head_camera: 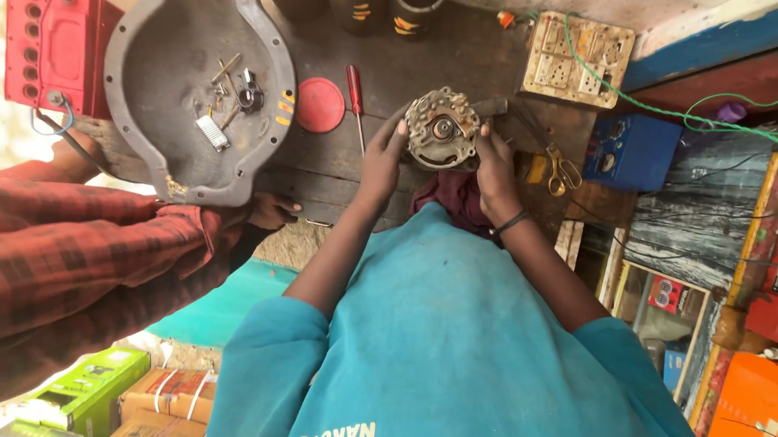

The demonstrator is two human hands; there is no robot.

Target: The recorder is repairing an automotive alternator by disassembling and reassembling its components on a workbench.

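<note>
- Nearest the camera is the wearer's teal shirt, with both bare forearms reaching forward to the bench.
- The left hand grips the left side of a round, rusty alternator; its fingers are curled closed against the casing.
- The right hand, with a dark band at the wrist, holds the right side, fingers closed on the edge.
- The alternator stands at the front edge of the bench, its open face turned up, over a maroon cloth that hangs just below it.
- To the left, another person's arm in a red plaid sleeve reaches in; that hand rests under the rim of a grey metal cover that holds loose screws and small parts.
- Just beyond the alternator lie a red round lid and a red-handled screwdriver, side by side.
- Yellow-handled scissors lie to the right, near a blue box.
- Farther back sit a cream socket board with a green wire, and a red battery at the far left.
</note>
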